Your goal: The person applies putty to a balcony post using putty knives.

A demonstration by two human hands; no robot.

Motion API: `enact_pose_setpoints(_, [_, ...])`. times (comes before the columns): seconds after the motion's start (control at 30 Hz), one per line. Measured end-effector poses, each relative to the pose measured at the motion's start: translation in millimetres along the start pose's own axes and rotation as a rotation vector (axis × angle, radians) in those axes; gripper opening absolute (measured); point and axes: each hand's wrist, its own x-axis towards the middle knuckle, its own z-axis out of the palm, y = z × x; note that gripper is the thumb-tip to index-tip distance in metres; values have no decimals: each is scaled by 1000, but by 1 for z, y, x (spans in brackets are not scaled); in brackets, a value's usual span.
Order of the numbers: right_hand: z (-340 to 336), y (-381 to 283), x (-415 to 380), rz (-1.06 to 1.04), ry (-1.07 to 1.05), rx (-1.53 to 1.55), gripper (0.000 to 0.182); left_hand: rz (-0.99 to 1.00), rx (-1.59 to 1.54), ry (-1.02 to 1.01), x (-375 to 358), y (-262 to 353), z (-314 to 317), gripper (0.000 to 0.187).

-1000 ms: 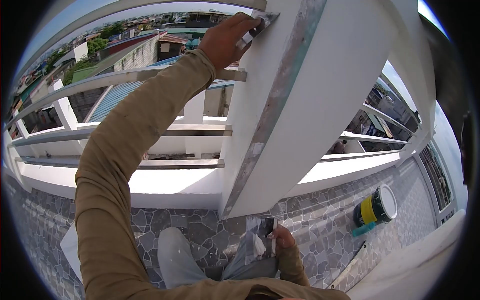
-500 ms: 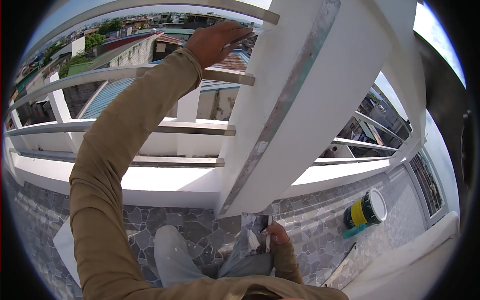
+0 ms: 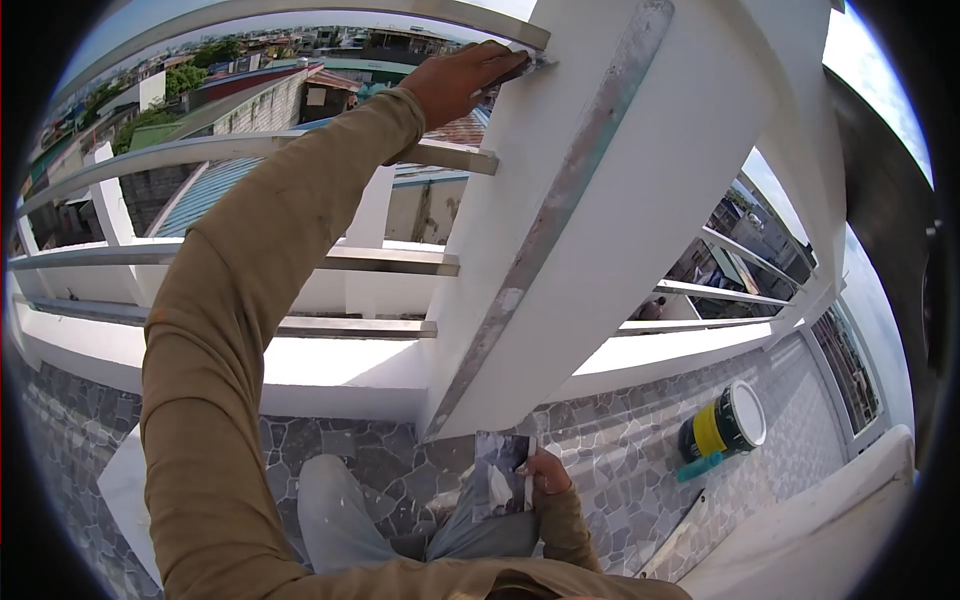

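Stretched out at the top, my left hand (image 3: 465,82) is closed on a thin scraper (image 3: 532,66), mostly hidden by the fingers. Its blade touches the side of the white column (image 3: 590,240), just below the end of the top metal rail (image 3: 400,8). Low in front of my body, my right hand (image 3: 549,471) grips the edge of a flat, stained board (image 3: 490,470). A lump of white paste (image 3: 500,487) lies on the board. A grey, rough strip (image 3: 560,190) runs along the column's edge.
Metal rails (image 3: 390,260) span left of the column above a white ledge (image 3: 340,370). A dark bucket with a yellow band (image 3: 709,430) stands on the stone-patterned floor (image 3: 620,420) at the right, with a teal object (image 3: 700,466) beside it. Rooftops show beyond.
My left hand has moved right, bringing the scraper against the column. My right hand and the board have shifted slightly left and down in view.
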Motion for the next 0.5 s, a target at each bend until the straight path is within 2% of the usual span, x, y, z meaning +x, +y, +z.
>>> enact_pose_setpoints(0.07, [8,-9,-8,7,-92,-3,29,22,-46,39,-3,5,-3,60])
enact_pose_setpoints(0.2, [-16,4,3,-26,-103,-97,39,25,-135,-53,-17,24,-23,50])
enact_pose_setpoints(0.27, [-41,21,21,-20,-149,-21,38,-1,-210,-100,-19,34,-33,48])
enact_pose_setpoints(0.3, [-80,52,43,-30,-178,49,33,4,-211,-108,-20,40,-37,48])
enact_pose_setpoints(0.37, [-73,45,40,4,-204,29,31,-84,-291,-120,-21,52,-43,43])
enact_pose_setpoints(0.5, [-37,18,22,74,-217,59,27,-130,-334,-185,-28,57,-64,42])
